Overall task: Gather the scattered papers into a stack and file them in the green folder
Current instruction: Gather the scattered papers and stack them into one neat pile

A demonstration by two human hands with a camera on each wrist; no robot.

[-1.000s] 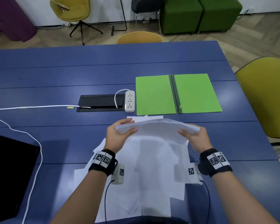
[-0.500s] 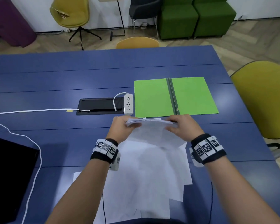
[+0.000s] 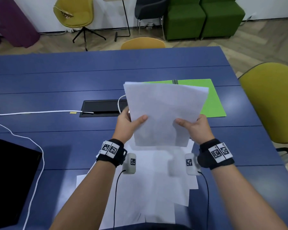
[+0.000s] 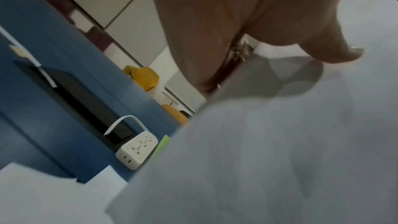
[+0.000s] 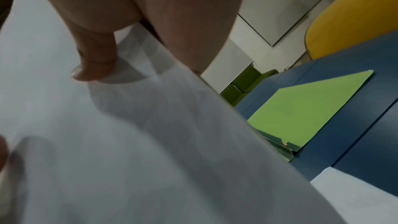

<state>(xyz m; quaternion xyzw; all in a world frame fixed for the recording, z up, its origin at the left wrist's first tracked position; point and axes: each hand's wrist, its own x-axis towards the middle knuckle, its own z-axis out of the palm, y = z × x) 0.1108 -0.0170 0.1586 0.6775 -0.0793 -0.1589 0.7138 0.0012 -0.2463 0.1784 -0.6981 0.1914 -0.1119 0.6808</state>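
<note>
- Stack of papers (image 3: 163,112): thin white sheets, rectangular, held up off the table and tilted toward the head camera; upper edges slightly fanned, middle faintly bowed.
- Left hand (image 3: 125,126): grips the stack's lower left edge; thumb (image 4: 336,47) pressed flat on the front face, remaining fingers behind the sheets, spread not discernible.
- Right hand (image 3: 197,128): grips the lower right edge; thumb (image 5: 92,60) on the front face, other fingers hidden behind the paper.
- Green folder (image 3: 211,100): flat, matte, lying open toward the table's far right corner, dark spine strip down the middle; left leaf mostly hidden behind the raised stack.
- Loose papers (image 3: 156,188): more white sheets overlapping unevenly at the table's near edge, below the wrists.
- Table (image 3: 56,77): smooth blue top with thin seam lines.
- Cable hatch (image 3: 101,107): black rectangular recess at mid-table, left of the stack.
- Power strip (image 4: 135,151): white, blocky, rounded corners, just beside the hatch, with looped white cord.
- White cable (image 3: 37,112): runs from the left edge to the hatch.
</note>
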